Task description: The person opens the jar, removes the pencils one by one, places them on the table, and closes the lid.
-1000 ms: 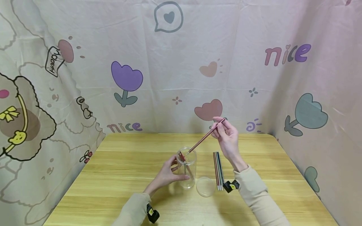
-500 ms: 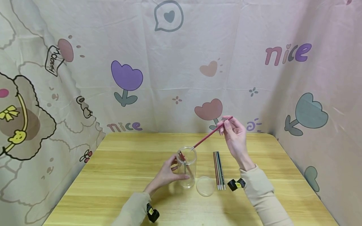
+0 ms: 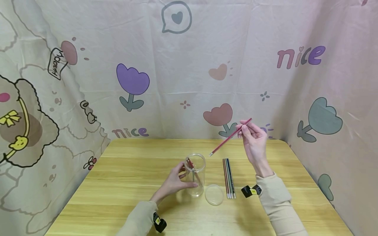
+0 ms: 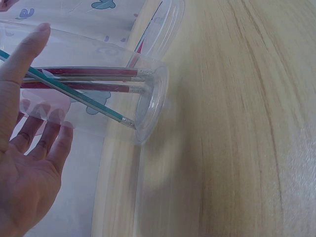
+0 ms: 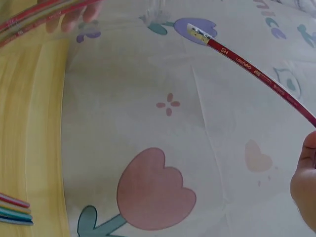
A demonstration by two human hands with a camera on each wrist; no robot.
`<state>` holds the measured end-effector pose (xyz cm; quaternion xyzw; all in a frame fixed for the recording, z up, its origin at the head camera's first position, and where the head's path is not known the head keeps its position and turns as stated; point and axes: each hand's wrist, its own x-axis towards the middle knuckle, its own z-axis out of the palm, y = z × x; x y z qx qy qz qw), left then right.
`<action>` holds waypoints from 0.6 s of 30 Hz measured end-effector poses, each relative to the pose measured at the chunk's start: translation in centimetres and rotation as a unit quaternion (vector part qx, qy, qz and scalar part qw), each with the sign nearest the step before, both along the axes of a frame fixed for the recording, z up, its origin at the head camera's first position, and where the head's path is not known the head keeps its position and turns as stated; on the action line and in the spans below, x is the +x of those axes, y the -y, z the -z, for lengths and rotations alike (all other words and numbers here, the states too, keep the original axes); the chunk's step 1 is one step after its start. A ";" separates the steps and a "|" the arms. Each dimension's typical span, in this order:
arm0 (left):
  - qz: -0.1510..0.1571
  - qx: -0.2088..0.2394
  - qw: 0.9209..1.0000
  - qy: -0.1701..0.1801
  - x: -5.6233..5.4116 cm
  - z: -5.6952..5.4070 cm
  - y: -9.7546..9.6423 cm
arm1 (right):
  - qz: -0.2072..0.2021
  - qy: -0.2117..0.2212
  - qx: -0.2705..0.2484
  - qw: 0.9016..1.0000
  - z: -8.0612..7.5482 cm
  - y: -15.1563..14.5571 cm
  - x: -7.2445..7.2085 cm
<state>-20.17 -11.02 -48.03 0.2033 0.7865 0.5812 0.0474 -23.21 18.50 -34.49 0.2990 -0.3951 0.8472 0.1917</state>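
A clear jar stands upright on the table, and my left hand grips it around the side. Several pencils lean inside it; in the left wrist view they show as red ones and a green pencil, eraser ends at the jar's bottom. Up to the right of the jar, my right hand pinches a red pencil near its upper end. That pencil slants down to the left, its eraser end in the air apart from the jar's rim.
A round clear lid lies flat on the table just right of the jar. Beside it, several pencils lie side by side in a row. A printed cloth hangs behind the wooden table.
My right hand has moved right, and the red pencil's eraser end has come up out of the jar's mouth and away from it. The left hand and jar have stayed put.
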 end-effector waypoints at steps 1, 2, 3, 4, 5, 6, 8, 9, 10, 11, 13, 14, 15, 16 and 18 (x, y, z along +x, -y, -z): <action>0.000 0.000 1.000 0.000 0.0 0.0 0.0 | 0.006 0.002 -0.002 1.000 0.0 -0.1 0.0; 0.000 0.000 1.000 0.000 0.0 0.0 0.0 | 0.009 0.003 -0.005 1.000 0.1 -0.3 -0.1; 0.000 0.000 1.000 0.000 0.0 0.0 0.0 | 0.011 0.004 -0.008 1.000 0.1 -0.4 -0.1; 0.000 0.002 1.000 -0.001 0.0 0.0 0.0 | 0.019 0.008 -0.004 1.000 0.2 -0.5 -0.1; 0.001 0.002 1.000 -0.002 0.0 0.0 0.0 | 0.025 0.012 0.000 1.000 0.3 -0.6 -0.1; 0.001 0.003 1.000 -0.003 0.0 0.0 0.0 | 0.030 0.018 0.004 0.999 0.4 -0.8 -0.1; 0.003 0.003 1.000 -0.004 -0.1 0.0 0.0 | 0.035 0.025 0.011 0.999 0.6 -1.0 -0.1; 0.003 0.003 1.000 -0.004 -0.1 0.0 0.0 | 0.037 0.029 0.014 0.999 0.7 -1.0 -0.1; 0.003 0.002 1.000 -0.006 -0.1 0.0 0.0 | 0.040 0.034 0.019 0.998 0.9 -1.1 -0.2; 0.004 0.002 1.000 -0.006 -0.1 0.0 0.0 | 0.042 0.038 0.023 0.998 1.0 -1.2 -0.2; 0.005 0.001 1.000 -0.009 0.0 0.0 0.0 | 0.049 0.048 0.031 0.997 1.3 -1.4 -0.3; 0.005 0.001 1.000 -0.010 0.0 0.0 0.0 | 0.055 0.054 0.037 0.996 1.5 -1.4 -0.4; 0.006 0.001 1.000 -0.011 0.0 0.0 0.0 | 0.061 0.060 0.045 0.995 1.7 -1.5 -0.4; 0.006 0.001 1.000 -0.011 0.0 0.0 0.0 | 0.068 0.068 0.053 0.994 1.9 -1.5 -0.5; 0.006 0.002 1.000 -0.012 0.0 0.1 0.0 | 0.087 0.085 0.071 0.990 2.3 -1.6 -0.6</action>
